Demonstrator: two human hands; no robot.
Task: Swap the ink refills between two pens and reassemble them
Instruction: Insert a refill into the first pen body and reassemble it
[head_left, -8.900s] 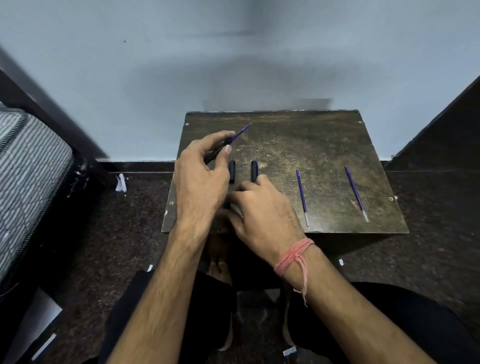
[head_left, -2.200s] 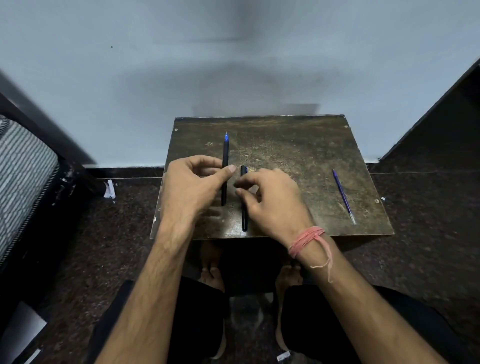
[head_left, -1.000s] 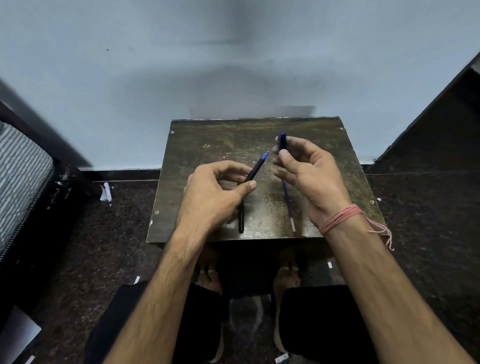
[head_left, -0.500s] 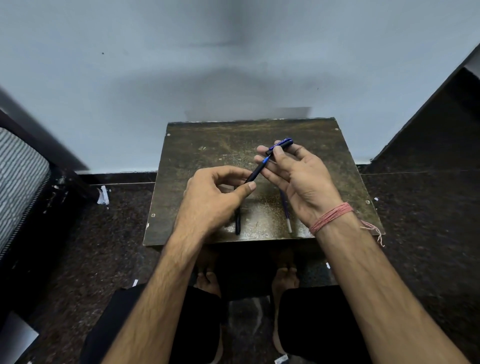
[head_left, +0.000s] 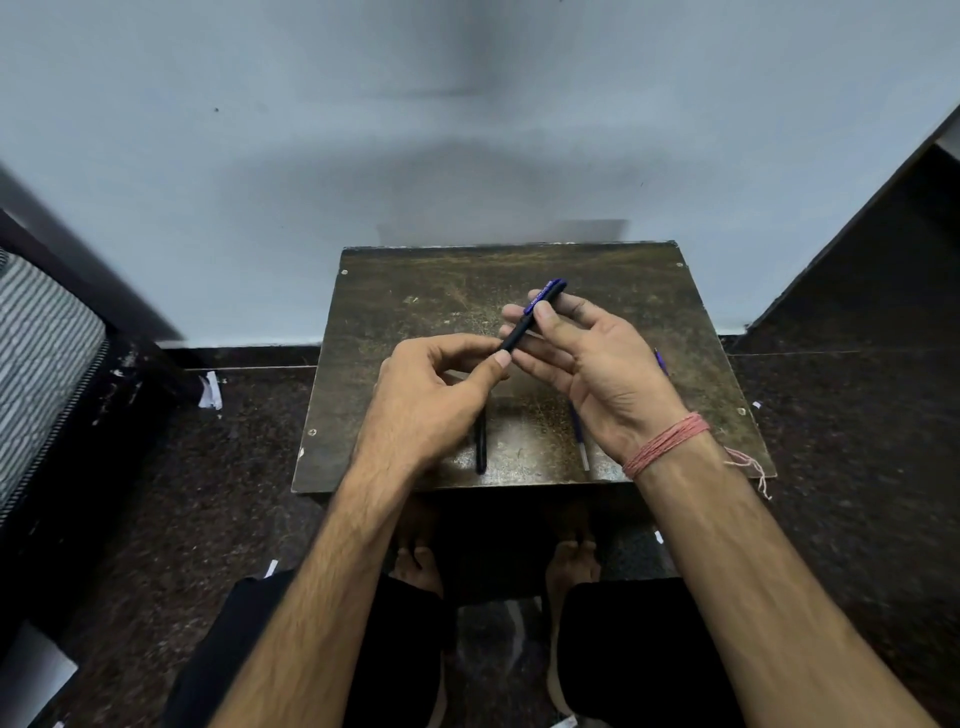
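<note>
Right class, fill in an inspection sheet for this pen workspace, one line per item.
Surface: small worn dark table against a pale wall.
Job's things: pen held in the air by both hands; pen barrel and refill on the table.
Clutter: paper scraps on the floor.
Grippers: left hand and right hand both pinch the pen.
Cables: nothing seen.
Surroundings: striped mattress at left.

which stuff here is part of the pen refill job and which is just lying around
In the job:
- dark pen with blue cap, held by both hands
- black pen barrel on the brown table
- blue ink refill on the table

Lying about:
- white paper scraps on the floor
- striped mattress
</note>
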